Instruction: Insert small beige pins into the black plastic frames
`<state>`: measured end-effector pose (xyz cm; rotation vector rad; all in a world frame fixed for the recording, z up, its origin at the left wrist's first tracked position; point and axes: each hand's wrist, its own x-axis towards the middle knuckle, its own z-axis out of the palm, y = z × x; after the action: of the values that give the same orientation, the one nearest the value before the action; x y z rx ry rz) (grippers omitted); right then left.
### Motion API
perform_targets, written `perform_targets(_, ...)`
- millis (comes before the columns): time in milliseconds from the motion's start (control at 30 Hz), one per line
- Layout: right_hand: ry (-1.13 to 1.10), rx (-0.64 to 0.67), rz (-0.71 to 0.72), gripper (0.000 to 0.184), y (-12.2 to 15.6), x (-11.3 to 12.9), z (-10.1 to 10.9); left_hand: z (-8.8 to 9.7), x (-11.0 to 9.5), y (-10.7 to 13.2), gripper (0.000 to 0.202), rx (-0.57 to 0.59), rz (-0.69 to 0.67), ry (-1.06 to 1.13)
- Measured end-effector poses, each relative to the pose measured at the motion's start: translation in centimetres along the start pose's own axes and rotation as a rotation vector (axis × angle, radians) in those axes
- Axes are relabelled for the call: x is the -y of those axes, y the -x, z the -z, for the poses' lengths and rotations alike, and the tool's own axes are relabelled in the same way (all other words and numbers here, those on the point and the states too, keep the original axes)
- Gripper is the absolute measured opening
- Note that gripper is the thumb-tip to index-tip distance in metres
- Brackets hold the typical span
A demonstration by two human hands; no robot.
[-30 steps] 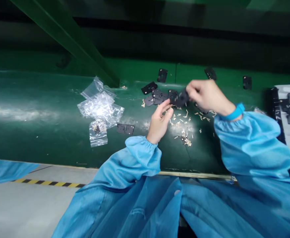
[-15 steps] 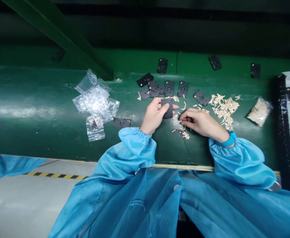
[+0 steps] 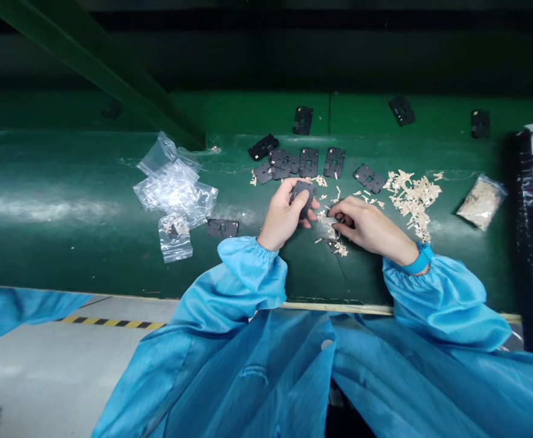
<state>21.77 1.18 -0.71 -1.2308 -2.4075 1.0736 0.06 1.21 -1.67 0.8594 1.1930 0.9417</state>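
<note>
My left hand grips a black plastic plate, thumb across its face and fingers behind it. Close to its right, my right hand hovers low over a small heap of pale strips, fingers curled and thumb near the index finger. Whatever lies between those fingertips is too small to make out. Small dark parts mixed with pale bits lie just below the heap. Several similar black plates with cut-outs lie beyond my hands, among them one upright plate and one tilted plate.
A larger pile of pale strips and a filled clear bag lie to the right on the green table. Empty-looking plastic bags are heaped left. A green beam slants down at upper left. Another blue sleeve shows at far left.
The black plate has tilted in my left hand, and more of my fingers show behind it. My right hand has stayed by the small heap, its fingertips shifting slightly. The view has turned a little.
</note>
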Motion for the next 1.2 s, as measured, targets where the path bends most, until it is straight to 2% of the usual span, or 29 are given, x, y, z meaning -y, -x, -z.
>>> perform_targets(100, -0.009, 0.009, 0.018, 0.021, 0.1, -0.1, -0.4, 0.0, 0.1, 0.0, 0.022, 0.004, -0.006, 0.006)
perform_targets(333, -0.1, -0.017, 0.013, 0.007, -0.1, -0.1, -0.2, -0.1, 0.0, 0.0, 0.023, -0.01, 0.008, -0.012)
perform_targets(533, -0.678, -0.072, -0.23, 0.023, -0.1, -0.2, 0.3, -0.6, -0.3, 0.6, 0.03, 0.038, -0.002, -0.145)
perform_targets(633, -0.798, -0.167, -0.28, 0.029, -0.3, 0.3, -0.4, -0.8, -0.1, 0.9, 0.036, 0.097, -0.018, -0.219)
perform_targets(833, -0.896, -0.321, -0.28, 0.035, -0.8, 1.4, -1.8, -0.5, 0.4, 0.7, 0.029, 0.067, -0.022, -0.24)
perform_targets(900, -0.912, -0.303, -0.293, 0.037, -0.8, 1.5, -1.7, -0.4, 0.3, 0.6, 0.028, 0.07, -0.021, -0.243)
perform_targets(1033, -0.807, -0.206, -0.281, 0.028, -0.7, 1.2, -1.2, -0.3, -0.1, 0.7, 0.025, 0.078, -0.019, -0.279)
perform_targets(1200, -0.751, -0.193, -0.248, 0.025, -0.7, 1.0, -1.4, -0.2, -0.3, 0.8, 0.023, 0.073, -0.013, -0.297)
